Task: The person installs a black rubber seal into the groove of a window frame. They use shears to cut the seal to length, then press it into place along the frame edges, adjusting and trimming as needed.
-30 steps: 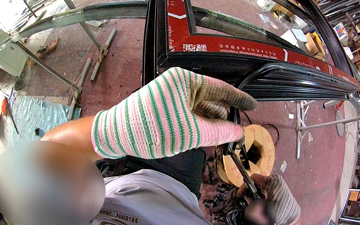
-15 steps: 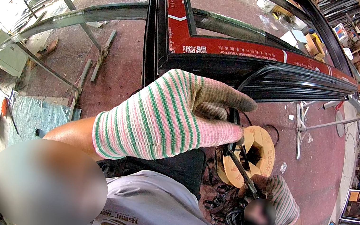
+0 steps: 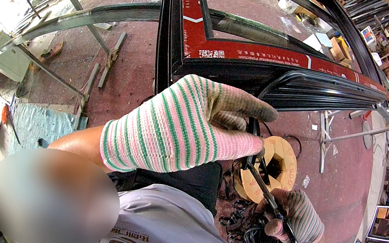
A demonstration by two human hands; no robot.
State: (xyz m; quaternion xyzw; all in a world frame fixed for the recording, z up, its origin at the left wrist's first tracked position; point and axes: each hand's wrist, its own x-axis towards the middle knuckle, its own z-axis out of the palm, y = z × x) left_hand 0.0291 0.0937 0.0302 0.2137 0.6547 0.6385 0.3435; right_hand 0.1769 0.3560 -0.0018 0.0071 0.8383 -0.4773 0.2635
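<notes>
My left hand (image 3: 178,124), in a pink, white and green striped glove, pinches a black rubber sealing strip (image 3: 261,183) between thumb and fingers. The strip runs down from there to my right hand (image 3: 299,218), gloved alike and closed around it at the lower right. A short dark end sticks out below the right fist. Just beyond my left hand lies a black window frame (image 3: 224,72) with red printed film on its faces. A black strip (image 3: 311,78) loops along the frame's near side.
A cardboard reel (image 3: 286,161) stands on the floor behind the strip, beside tangled black strip (image 3: 257,239). Metal rails (image 3: 130,12) and stand legs support the frame. Small cardboard boxes (image 3: 339,51) lie at the far right, and a grey-white cabinet (image 3: 9,56) stands at left.
The right hand has turned slightly, and the dark end below its fingers now shows. My left hand keeps its place and its pinch on the strip.
</notes>
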